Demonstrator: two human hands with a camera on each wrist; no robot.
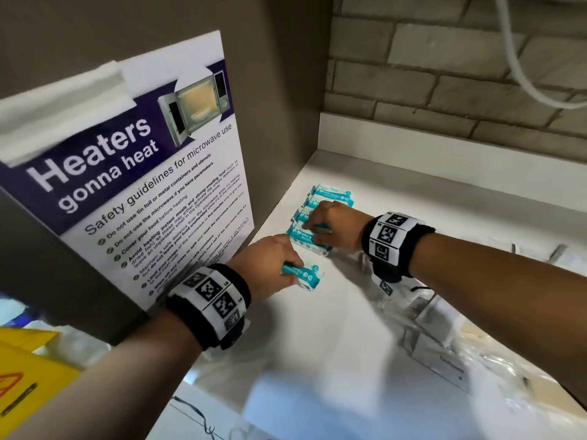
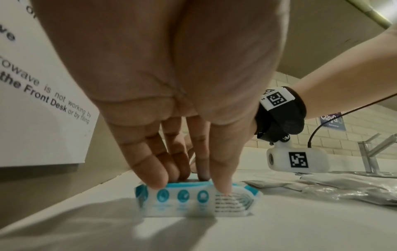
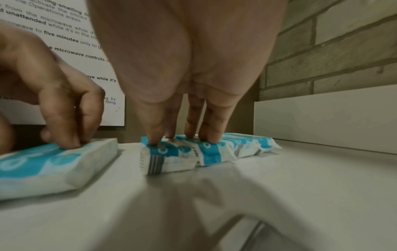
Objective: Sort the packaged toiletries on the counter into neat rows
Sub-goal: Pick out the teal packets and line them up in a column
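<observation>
Several teal-and-white toiletry packets stand in a row (image 1: pixel 333 195) on the white counter (image 1: pixel 317 344) near the back corner. My right hand (image 1: pixel 314 230) rests its straight fingertips on top of the near end of that row (image 3: pixel 214 152); in the right wrist view the right hand (image 3: pixel 182 137) presses down and grips nothing. One more packet (image 1: pixel 306 274) lies apart, just in front of the row. My left hand (image 1: pixel 290 268) pinches this single packet (image 2: pixel 193 202), thumb on its near face and fingers over the top. The left hand (image 2: pixel 191 181) holds it low on the counter.
A microwave safety poster (image 1: pixel 143 185) hangs on the panel at left, a brick wall (image 1: pixel 444 74) stands behind. Clear plastic bags and white boxes (image 1: pixel 438 354) lie on the right of the counter. A tap (image 2: pixel 371 152) stands further right. A yellow item (image 1: pixel 25 369) lies at lower left.
</observation>
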